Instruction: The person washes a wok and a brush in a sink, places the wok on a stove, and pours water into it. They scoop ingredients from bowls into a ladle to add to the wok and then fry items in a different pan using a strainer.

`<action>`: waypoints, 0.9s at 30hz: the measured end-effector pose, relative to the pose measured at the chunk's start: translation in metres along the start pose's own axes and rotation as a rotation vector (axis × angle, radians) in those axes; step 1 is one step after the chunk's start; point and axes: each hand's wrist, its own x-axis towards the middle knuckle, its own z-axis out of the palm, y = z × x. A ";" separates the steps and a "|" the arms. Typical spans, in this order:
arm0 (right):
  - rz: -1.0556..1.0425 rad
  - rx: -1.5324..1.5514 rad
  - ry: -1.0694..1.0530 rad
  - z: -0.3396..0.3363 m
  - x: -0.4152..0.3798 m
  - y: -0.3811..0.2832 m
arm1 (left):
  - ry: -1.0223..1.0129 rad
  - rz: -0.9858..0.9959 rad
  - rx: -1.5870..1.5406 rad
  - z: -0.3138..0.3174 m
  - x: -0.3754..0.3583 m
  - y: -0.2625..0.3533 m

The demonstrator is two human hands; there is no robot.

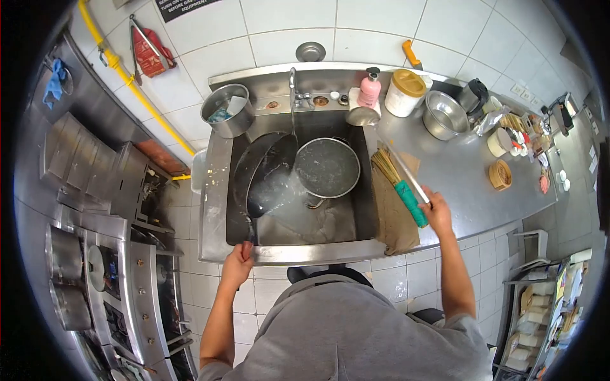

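My left hand (237,264) is closed around the handle of a dark wok (249,174), which sits tilted in the left half of the sink (298,251). Water from the tap (293,89) runs down into the sink by the wok. A round pot (327,168) of cloudy water stands beside it. My right hand (437,211) grips the end of a long-handled ladle (406,170), whose metal bowl rests near the sink's back right corner. Just left of that hand, a bamboo brush (410,202) with a green-wrapped handle lies on a brown cloth (391,222).
A steel pot (227,111) stands at the sink's back left. Behind the ladle are a pink pump bottle (369,89), a white tub (405,92) and a steel bowl (445,115). Stoves (121,273) line the left side; a loaded shelf (540,305) stands at right.
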 end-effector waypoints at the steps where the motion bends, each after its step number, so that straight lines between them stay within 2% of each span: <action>1: 0.015 -0.019 -0.007 -0.005 0.006 0.010 | 0.162 0.135 0.256 -0.001 -0.003 -0.010; 2: 0.012 -0.003 -0.014 -0.007 0.008 0.018 | 0.166 0.125 0.269 -0.004 -0.008 -0.006; 4: 0.065 -0.080 0.013 -0.005 0.014 0.031 | 0.290 -0.135 0.434 -0.012 -0.018 0.006; 5: 0.059 -0.065 0.003 0.000 0.013 0.038 | 0.364 -0.157 0.444 -0.010 -0.017 0.004; 8: 0.109 -0.086 0.049 0.015 0.010 0.059 | 0.375 -0.140 0.295 0.002 -0.013 0.006; 9: 0.000 -0.176 0.142 0.022 0.013 0.065 | 0.400 0.023 0.252 0.008 -0.008 0.005; 10: -0.112 -0.265 0.234 0.026 0.016 0.071 | 0.404 0.016 0.249 0.016 -0.007 0.004; 11: -0.120 -0.263 0.232 0.030 0.019 0.072 | 0.244 -0.069 -0.087 0.021 -0.003 0.023; 12: -0.007 -0.054 0.102 0.033 0.020 0.062 | 0.079 -0.151 -0.421 0.028 0.000 0.040; 13: 0.106 0.151 -0.031 0.036 0.020 0.050 | 0.084 -0.156 -0.426 0.036 0.004 0.055; 15: 0.023 0.053 -0.089 0.035 0.009 0.009 | -0.216 -0.285 -0.769 0.053 0.013 0.080; 16: -0.052 -0.045 -0.142 0.033 0.007 -0.003 | -0.213 -0.287 -0.779 0.063 0.019 0.086; 18: -0.006 -0.044 -0.210 0.036 0.011 0.002 | -0.425 -0.279 -0.958 0.089 0.034 0.092; 19: 0.052 -0.036 -0.275 0.037 0.012 0.006 | -0.426 -0.284 -0.977 0.101 0.040 0.094; 23: -0.021 0.036 -0.306 0.033 0.019 0.008 | -0.570 -0.372 -1.099 0.131 0.069 0.098; 26: 0.062 0.134 -0.360 0.010 0.025 -0.037 | -0.633 -0.484 -1.226 0.138 0.083 0.106; 27: -0.073 0.201 -0.295 0.016 0.030 -0.042 | -0.613 -0.490 -1.256 0.146 0.087 0.109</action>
